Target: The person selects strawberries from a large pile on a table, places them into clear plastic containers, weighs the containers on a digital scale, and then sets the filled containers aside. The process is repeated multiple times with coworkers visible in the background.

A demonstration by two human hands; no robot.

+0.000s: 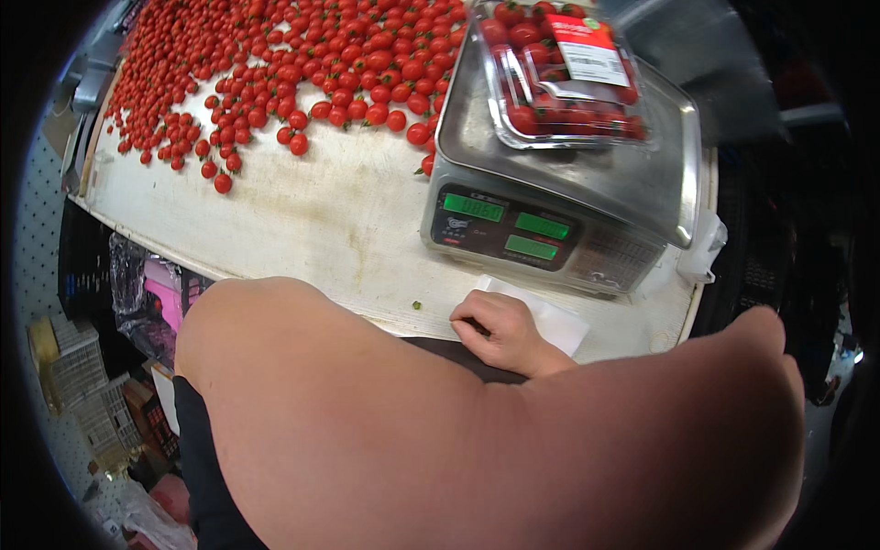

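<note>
My right hand (498, 330) rests at the near edge of the white table, its fingers curled, with no held thing showing. It lies against a white sheet of paper (550, 316). A bare arm fills the foreground close to the camera; my left hand cannot be made out. Beyond the right hand stands a digital scale (512, 230) with a steel pan (660, 158) and lit green displays. A clear plastic clamshell box (570, 103) of cherry tomatoes, closed and bearing a red and white label, sits on the pan. Many loose cherry tomatoes (330, 55) spread over the table's far left part.
A small green tomato stem (416, 305) lies near the table edge (261, 271). A white plastic bag (708, 247) is beside the scale at the right. Stacked crates (89, 385) and a pink item in clear wrap (161, 295) are below at the left.
</note>
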